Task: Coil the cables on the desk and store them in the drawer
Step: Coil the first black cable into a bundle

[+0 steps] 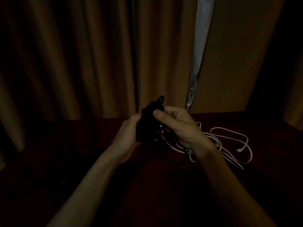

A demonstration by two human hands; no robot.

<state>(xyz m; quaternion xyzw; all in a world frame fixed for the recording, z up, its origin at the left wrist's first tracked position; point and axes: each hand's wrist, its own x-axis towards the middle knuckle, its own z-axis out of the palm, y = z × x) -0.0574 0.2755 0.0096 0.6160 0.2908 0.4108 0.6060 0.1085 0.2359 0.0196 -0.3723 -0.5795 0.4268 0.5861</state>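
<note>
Holding a bundled black cable (151, 112) at the centre of the frame, the person has both hands closed on it. The left hand (126, 136) wraps the lower part of the coil, and the right hand (177, 125) pinches the upper loops between thumb and fingers. A small loop sticks up from the top of the bundle.

The likeliest failure is the coil springing open. If either grip eases before the end is tucked or wrapped, the stiff loops could fan out and the winding would be lost.

A dark strand (172, 163) seems to trail below the hands onto the desk (164, 190) – right where the loose white cable (229, 141) sprawls at the right of the frame. Pulling that tail in could drag the white loops along and tangle the two.

The scene is very dim, so black cable against the dark desk is hard to follow. What may be another dark cable (78, 148) at the lower left could easily be overlooked. No drawer is in view, so finding and opening it will probably cost one hand its hold – another chance for the bundle to slip apart.
</note>
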